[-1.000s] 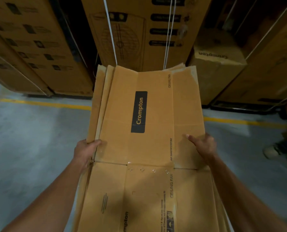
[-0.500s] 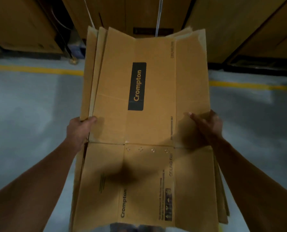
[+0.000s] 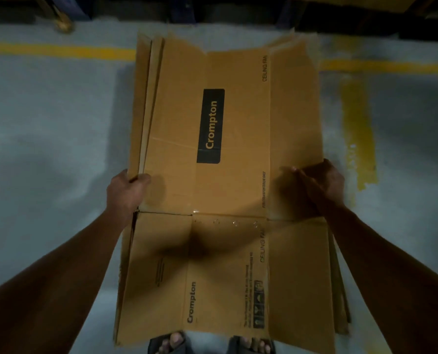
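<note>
- The left hand [image 3: 126, 192] grips the left edge of the cartons [image 3: 233, 123], with the thumb on top and the fingers going under, out of sight.
- The right hand [image 3: 325, 182] pinches the right edge, its thumb lying across the top sheet.
- Both grips hold only the edges at mid-length, so I judge that a loose lower sheet could slide out, since the layers already sit uneven.
- The stack could also sag or fold along the crease that runs between the hands, and the near end would then drop toward the toes [image 3: 173, 341].
- The cartons are several flat brown corrugated sheets, fanned at the far left and the near right. The top one bears a black label [image 3: 211, 125] and small print.
- They lie flat in front of the person, above the grey floor [image 3: 46, 149]. The far end is over the yellow line [image 3: 59, 49] and the near end over the feet.
</note>
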The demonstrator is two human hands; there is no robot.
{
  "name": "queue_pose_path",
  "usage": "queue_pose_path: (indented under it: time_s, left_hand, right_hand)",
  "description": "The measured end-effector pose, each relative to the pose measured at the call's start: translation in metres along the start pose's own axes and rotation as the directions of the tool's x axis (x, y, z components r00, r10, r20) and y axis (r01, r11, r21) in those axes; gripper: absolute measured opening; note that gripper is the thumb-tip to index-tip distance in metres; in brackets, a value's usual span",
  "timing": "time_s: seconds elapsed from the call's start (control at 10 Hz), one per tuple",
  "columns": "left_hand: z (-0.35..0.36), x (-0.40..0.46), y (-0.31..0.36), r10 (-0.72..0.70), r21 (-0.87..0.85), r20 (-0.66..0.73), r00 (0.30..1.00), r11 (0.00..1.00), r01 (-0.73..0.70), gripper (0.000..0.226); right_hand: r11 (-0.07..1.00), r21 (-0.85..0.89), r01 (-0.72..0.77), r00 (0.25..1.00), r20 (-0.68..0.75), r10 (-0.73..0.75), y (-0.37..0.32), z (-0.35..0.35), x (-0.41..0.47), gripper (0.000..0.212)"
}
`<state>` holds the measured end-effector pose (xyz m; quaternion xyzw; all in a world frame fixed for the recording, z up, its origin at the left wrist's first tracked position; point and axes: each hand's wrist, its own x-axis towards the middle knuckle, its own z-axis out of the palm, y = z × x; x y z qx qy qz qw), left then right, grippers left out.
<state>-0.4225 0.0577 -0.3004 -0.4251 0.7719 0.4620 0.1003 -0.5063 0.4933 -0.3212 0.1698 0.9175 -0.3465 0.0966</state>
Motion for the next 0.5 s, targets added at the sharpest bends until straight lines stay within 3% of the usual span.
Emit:
queue_pose_path:
  time_s: [0.1,0.2,0.3,0.4,0.5]
  left_hand:
    - [0.029,0.031,-0.034,-0.094,0.05,0.154,0.984,0.995,0.087,0.09]
    - [0.05,0.042,-0.045,-0.139,0.271,0.172,0.975,0.958,0.089,0.108]
    - [0.06,0.031,-0.03,-0.046,0.436,0.242,0.969,0.898,-0.067,0.101]
    - [0.06,0.008,-0.001,0.083,0.484,0.278,0.957,0.849,-0.214,0.087]
    - [0.049,-0.036,0.05,0.223,0.437,0.315,0.923,0.828,-0.35,0.077]
  right_hand:
    - [0.993,-0.054,-0.102,0.97,0.214,0.112,0.027,0.042,0.01,0.086]
    - [0.983,0.029,-0.182,0.933,0.322,0.163,0.031,0.067,0.009,0.124]
    - [0.961,-0.268,-0.076,0.952,0.266,0.15,0.024,0.074,-0.004,0.13]
    - [0.848,-0.522,0.096,0.963,0.264,0.054,-0.008,0.056,-0.029,0.128]
    - [0.811,-0.517,0.272,0.943,0.313,-0.116,-0.053,0.025,-0.061,0.103]
